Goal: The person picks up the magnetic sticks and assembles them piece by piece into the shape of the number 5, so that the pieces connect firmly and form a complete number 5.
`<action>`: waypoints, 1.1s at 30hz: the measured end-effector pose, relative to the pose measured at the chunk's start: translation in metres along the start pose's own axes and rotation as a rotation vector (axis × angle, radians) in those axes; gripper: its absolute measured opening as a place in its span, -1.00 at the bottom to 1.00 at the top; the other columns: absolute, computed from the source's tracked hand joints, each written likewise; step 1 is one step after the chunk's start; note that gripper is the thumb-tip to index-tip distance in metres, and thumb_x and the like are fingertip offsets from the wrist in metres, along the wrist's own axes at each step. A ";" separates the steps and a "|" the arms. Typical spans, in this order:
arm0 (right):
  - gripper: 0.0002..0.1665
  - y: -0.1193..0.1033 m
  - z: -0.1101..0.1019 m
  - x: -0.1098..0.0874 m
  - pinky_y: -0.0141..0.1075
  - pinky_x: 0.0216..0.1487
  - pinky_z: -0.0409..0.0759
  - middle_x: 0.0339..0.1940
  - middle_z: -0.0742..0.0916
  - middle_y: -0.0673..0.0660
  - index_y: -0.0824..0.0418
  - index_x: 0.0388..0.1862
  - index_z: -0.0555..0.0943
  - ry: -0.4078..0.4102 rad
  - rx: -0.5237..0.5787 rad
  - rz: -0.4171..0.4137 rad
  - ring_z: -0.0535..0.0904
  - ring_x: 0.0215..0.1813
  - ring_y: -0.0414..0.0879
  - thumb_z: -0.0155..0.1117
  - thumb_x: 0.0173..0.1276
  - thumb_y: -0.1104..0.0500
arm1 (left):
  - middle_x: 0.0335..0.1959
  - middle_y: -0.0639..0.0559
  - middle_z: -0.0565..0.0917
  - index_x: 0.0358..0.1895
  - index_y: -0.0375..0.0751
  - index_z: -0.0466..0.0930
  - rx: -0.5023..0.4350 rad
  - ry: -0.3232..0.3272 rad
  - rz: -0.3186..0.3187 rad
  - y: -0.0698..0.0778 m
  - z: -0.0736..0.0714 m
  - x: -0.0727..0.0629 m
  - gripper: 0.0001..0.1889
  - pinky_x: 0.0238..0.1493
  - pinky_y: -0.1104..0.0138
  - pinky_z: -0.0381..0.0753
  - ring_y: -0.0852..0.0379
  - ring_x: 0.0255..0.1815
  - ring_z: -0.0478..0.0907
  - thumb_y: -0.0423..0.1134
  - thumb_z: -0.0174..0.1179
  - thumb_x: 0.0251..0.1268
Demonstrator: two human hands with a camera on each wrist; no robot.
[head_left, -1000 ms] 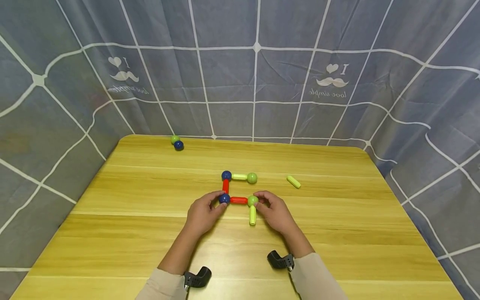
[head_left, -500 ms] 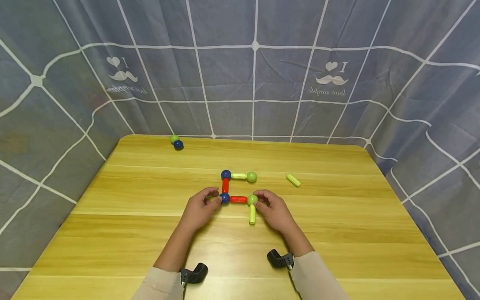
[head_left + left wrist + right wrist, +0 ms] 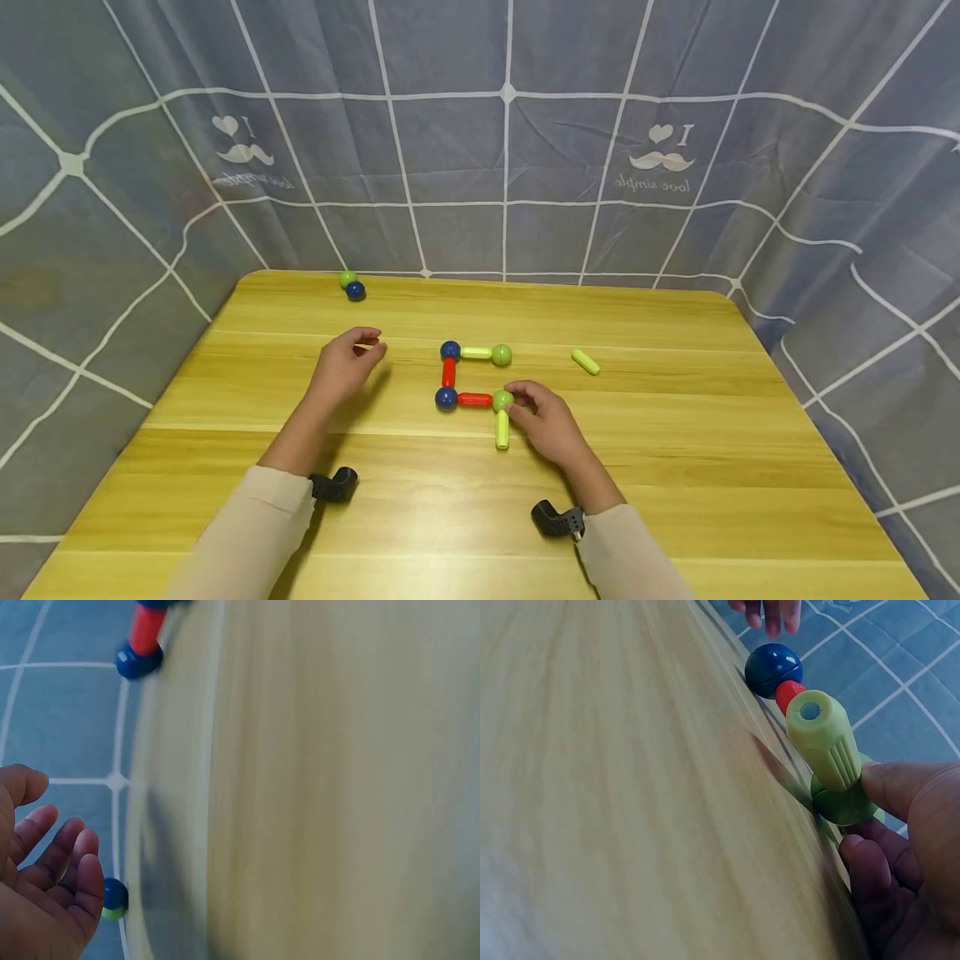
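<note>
A figure of balls and rods lies mid-table. Its far blue ball (image 3: 450,351) joins a yellow-green rod (image 3: 476,353) ending in a green ball (image 3: 502,355). A red rod (image 3: 448,372) runs from there to the near blue ball (image 3: 446,398). Another red rod (image 3: 475,400) leads on to a second green ball (image 3: 503,401), from which a yellow-green rod (image 3: 826,742) points nearward. My right hand (image 3: 549,423) pinches that green ball between thumb and fingers. Left of the figure, my left hand (image 3: 345,367) hovers over the table, fingers loosely bent around nothing.
One loose yellow-green rod (image 3: 586,362) lies to the right of the figure. At the table's back left edge sit a loose blue ball (image 3: 356,291) and a green ball (image 3: 348,279), side by side. A grey curtain (image 3: 465,167) with white lines hangs behind the table (image 3: 675,467).
My left hand has let go of the near blue ball and moved left and farther back over the table. The right hand stays at the green ball, and the figure keeps its shape.
</note>
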State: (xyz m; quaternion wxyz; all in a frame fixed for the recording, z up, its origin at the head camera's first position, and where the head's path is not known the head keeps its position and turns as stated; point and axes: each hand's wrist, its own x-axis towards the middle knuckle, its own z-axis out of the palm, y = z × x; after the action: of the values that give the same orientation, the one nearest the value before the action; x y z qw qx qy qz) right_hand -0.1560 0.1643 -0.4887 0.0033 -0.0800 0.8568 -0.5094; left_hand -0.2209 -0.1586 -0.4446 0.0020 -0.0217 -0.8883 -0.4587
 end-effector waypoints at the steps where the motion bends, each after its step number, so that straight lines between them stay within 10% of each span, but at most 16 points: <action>1: -0.70 0.000 0.000 0.000 -0.11 0.03 0.52 -0.12 0.69 0.02 0.14 0.12 0.63 -0.001 0.000 0.001 0.57 -0.05 -0.10 0.27 0.43 0.21 | 0.18 -0.24 0.55 0.30 -0.34 0.46 0.015 -0.005 0.001 -0.002 -0.003 0.005 -0.54 -0.06 0.13 0.56 -0.18 0.13 0.50 -0.12 0.09 0.50; 19: -0.68 0.000 -0.003 0.001 -0.11 0.03 0.51 -0.13 0.67 0.03 0.13 0.13 0.63 0.002 -0.034 0.013 0.55 -0.06 -0.07 0.28 0.42 0.19 | 0.34 -0.26 0.40 0.36 -0.32 0.43 -0.035 0.133 -0.061 -0.033 -0.036 0.098 -0.50 0.09 0.02 0.51 -0.22 0.26 0.37 -0.20 0.18 0.42; 33: -0.70 0.001 0.000 0.001 -0.12 0.00 0.51 -0.15 0.67 0.01 0.13 0.11 0.64 0.003 -0.006 0.006 0.55 -0.08 -0.09 0.29 0.41 0.21 | 0.30 -0.37 0.28 0.41 -0.37 0.32 -0.019 0.201 -0.058 -0.046 -0.025 0.111 -0.41 0.23 0.04 0.46 -0.28 0.25 0.41 -0.30 0.24 0.36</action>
State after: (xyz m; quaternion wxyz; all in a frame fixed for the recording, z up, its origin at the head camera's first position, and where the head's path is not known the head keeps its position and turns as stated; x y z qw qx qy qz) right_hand -0.1575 0.1643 -0.4894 0.0032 -0.0768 0.8585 -0.5069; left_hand -0.3336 -0.2013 -0.4645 0.0774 0.0502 -0.8795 -0.4668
